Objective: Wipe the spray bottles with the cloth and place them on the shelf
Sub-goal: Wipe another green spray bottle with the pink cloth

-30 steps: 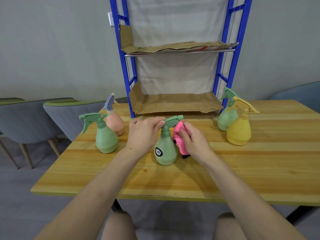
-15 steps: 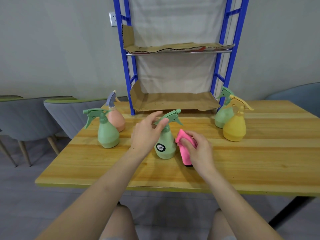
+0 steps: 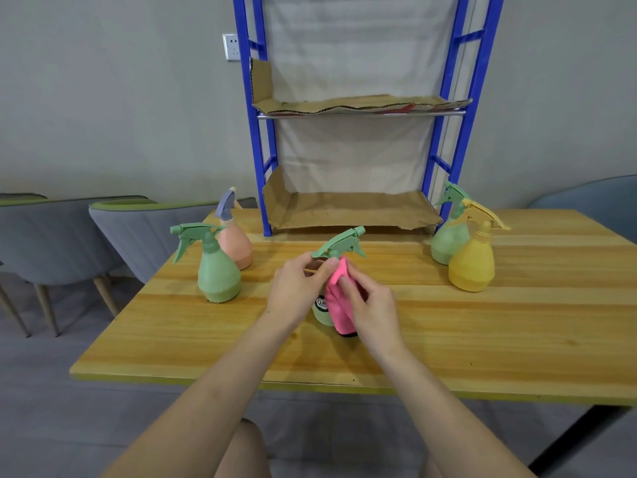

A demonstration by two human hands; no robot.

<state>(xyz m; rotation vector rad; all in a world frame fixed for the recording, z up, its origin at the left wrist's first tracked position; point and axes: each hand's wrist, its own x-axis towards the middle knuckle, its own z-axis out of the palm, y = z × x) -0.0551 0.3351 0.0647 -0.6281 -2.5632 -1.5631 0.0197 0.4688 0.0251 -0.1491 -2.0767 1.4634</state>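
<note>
The left hand (image 3: pixel 296 288) has its fingers curled round the neck of the green spray bottle (image 3: pixel 341 241), just beneath the trigger head, steadying it upright on the table (image 3: pixel 482 339). The right hand (image 3: pixel 374 305) has its fingers bent round a bunched pink cloth (image 3: pixel 339 319), pressing it to the bottle's flank opposite the left fingers. The label peeps out below the left palm. Whether the cloth reaches round the back I can't quite make out from here. To wipe well, I'd say the left fingers should hold the neck firm and turn the bottle while the cloth sweeps from neck to base. The shelf (image 3: pixel 351 212) stands just beyond the fingertips.
</note>
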